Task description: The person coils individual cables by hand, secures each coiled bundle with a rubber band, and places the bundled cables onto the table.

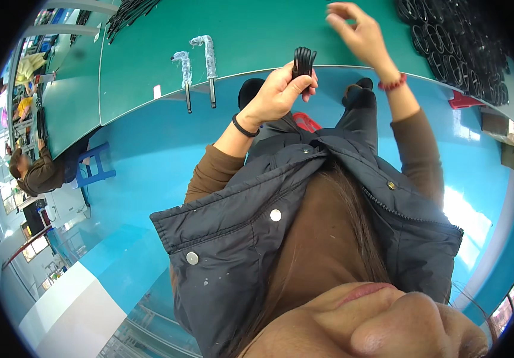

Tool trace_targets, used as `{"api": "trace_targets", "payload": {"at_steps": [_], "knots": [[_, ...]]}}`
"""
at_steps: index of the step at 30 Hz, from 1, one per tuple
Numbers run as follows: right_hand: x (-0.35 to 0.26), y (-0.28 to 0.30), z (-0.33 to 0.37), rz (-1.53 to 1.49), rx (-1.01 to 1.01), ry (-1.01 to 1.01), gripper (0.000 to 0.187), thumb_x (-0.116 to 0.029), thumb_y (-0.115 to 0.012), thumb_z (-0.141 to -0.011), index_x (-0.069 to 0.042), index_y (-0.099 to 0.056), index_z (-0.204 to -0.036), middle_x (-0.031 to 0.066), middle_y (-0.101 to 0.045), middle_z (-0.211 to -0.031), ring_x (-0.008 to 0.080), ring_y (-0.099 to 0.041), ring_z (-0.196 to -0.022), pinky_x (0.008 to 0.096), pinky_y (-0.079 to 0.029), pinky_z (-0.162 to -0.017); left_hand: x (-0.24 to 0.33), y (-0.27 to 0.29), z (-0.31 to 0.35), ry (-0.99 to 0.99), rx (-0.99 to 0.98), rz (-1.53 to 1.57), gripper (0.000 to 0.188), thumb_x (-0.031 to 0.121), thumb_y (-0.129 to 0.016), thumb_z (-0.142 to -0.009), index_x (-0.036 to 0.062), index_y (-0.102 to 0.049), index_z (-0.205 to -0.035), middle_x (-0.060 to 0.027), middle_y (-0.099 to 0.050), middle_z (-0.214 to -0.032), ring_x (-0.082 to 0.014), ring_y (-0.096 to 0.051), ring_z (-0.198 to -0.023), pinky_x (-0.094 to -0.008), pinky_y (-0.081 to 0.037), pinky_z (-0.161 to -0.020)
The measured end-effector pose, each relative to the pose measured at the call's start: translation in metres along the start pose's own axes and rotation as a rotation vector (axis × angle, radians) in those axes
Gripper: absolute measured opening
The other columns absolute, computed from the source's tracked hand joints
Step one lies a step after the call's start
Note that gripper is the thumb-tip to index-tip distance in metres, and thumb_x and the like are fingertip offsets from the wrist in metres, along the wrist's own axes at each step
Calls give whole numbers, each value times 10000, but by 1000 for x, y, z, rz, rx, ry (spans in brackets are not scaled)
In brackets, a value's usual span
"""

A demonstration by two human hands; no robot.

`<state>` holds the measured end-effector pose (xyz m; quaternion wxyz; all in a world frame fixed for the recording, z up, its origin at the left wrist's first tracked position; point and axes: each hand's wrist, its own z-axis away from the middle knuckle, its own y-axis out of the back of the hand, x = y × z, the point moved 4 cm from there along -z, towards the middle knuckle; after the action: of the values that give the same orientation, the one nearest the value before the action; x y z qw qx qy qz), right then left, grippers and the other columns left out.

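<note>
A coiled bundle of black cable [303,62] stands upright in my left hand [279,92], whose thumb and fingers close round its lower part at the table's front edge. Out over the green table [257,36], to the right of that bundle, my right hand [357,37] is raised with its fingers loosely bent and the thumb apart. Nothing shows in it. Left of my hands, two rods wrapped in clear plastic, a longer one [210,59] and a shorter one [186,74], jut over the front edge with their dark ends.
Several coiled black cables [448,51] cover the table's right end. Long loose black cables [128,18] lie at the far left. Below the right end are a red container [464,100] and cardboard boxes [501,130]. Another person [39,170] works at the left beside a blue stool [94,166].
</note>
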<state>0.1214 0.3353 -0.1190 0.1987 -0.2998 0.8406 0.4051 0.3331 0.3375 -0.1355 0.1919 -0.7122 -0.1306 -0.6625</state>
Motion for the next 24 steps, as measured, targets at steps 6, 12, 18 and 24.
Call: {"api": "trace_targets", "payload": {"at_steps": [6, 12, 18, 24], "knots": [[79, -7, -10, 608, -163, -150, 256, -292, -564, -904, -65, -616, -1010, 60, -615, -966, 176, -567, -851, 293, -472, -707, -3, 10, -9, -66, 69, 92, 185, 170, -468, -958, -3, -533, -949, -89, -581, -907, -146, -565, -780, -256, -471, -697], [32, -16, 11, -722, -293, -692, 221, -220, -613, -886, -22, -620, -985, -27, -556, -791, 35, -455, -625, 181, -370, -530, 2, 35, -21, -164, 217, -70, 165, 137, -468, -948, 8, -570, -929, -107, -604, -1043, -158, -561, -974, -218, -432, -752], [-21, -23, 36, -911, -310, -761, 183, -216, -634, -871, -43, -638, -929, -70, -496, -695, 4, -362, -541, 160, -269, -459, -12, 26, -46, -176, 235, 248, 191, 171, -482, -957, 2, -567, -937, -57, -569, -963, -213, -537, -1105, -270, -512, -695], [-19, -30, 58, -1041, -291, -775, 164, -213, -606, -888, -49, -597, -905, -56, -519, -739, 7, -342, -522, 161, -269, -453, -15, 25, -39, -75, 208, 452, 223, 239, -490, -957, 28, -565, -956, -59, -564, -961, -177, -590, -839, -239, -485, -523]]}}
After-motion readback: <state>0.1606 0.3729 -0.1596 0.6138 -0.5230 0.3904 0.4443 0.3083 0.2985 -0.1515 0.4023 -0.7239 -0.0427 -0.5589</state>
